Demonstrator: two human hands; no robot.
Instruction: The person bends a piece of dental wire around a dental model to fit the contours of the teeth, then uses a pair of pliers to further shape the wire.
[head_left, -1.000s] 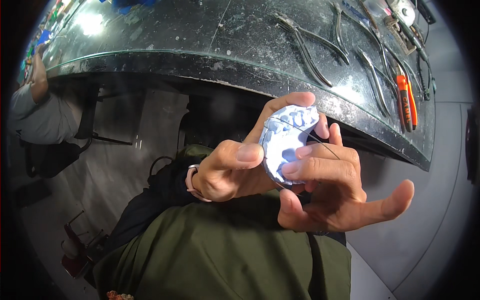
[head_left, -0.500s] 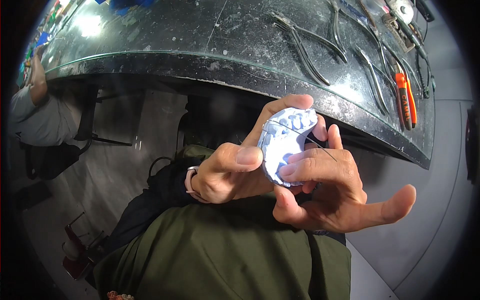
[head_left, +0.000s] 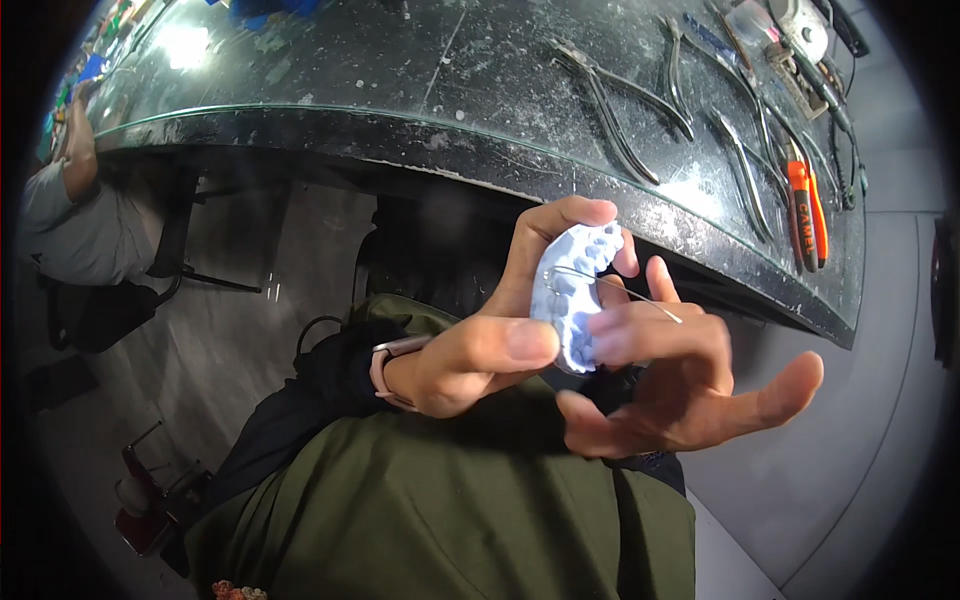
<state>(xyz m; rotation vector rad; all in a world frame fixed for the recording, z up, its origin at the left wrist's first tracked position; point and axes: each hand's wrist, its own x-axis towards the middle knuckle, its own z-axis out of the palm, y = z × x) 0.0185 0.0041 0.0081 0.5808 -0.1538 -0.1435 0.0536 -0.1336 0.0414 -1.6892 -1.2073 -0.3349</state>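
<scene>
A pale blue plaster dental cast (head_left: 566, 285) with a row of teeth is held upright above my lap. My left hand (head_left: 470, 350) grips it, thumb on the near side and fingers around the back and top. A thin bent metal wire (head_left: 632, 291) lies across the teeth, and its free end sticks out to the right. My right hand (head_left: 670, 380) is at the cast's right side with its fingers apart. One blurred fingertip overlaps the lower teeth; whether it touches them I cannot tell. Another digit stretches out to the right.
The dark, scuffed workbench (head_left: 400, 70) runs across the top. Steel pliers (head_left: 620, 110), more pliers (head_left: 742, 175) and orange-and-black handled cutters (head_left: 806, 210) lie on it. A handpiece with a cord (head_left: 815, 70) is at the far right. Another person (head_left: 80, 220) sits at left.
The cast has turned, showing more of its outer side, and shifted slightly right. The wire has turned with it. My right hand's fingers have moved slightly away from the cast's lower edge.
</scene>
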